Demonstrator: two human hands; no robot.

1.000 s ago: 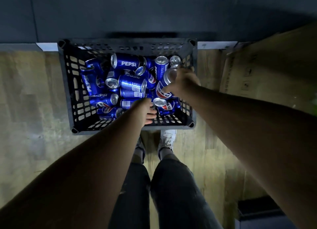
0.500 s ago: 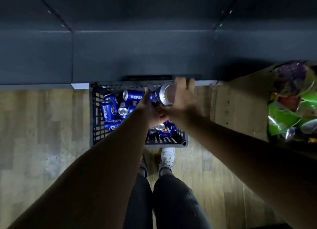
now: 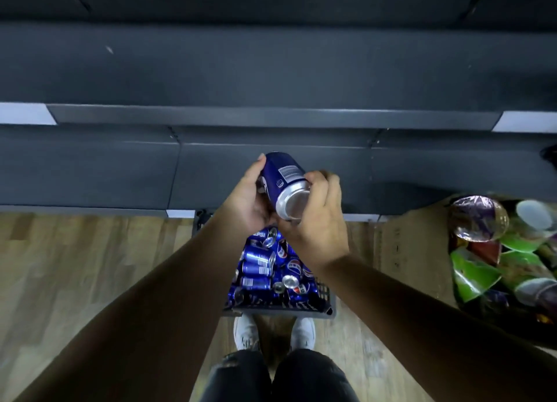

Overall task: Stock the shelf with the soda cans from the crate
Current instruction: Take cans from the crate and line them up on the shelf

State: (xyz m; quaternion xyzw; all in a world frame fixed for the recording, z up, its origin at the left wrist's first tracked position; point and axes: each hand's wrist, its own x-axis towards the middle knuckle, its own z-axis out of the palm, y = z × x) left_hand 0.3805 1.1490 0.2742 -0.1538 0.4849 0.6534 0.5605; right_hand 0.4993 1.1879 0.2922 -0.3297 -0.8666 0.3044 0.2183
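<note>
Both hands, my left hand [image 3: 250, 199] and right hand [image 3: 316, 217], are closed around one soda can [image 3: 284, 180] (tilted, bottom toward me) above the crate [image 3: 324, 306], before the empty shelf [image 3: 271, 172]. I fear it may slip during the hand change and dent.

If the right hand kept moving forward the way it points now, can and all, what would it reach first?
Probably the dark shelf directly ahead: the right hand and left hand hold the blue soda can in front of it, nothing visible between. Depth is hard to judge from this head view.
</note>
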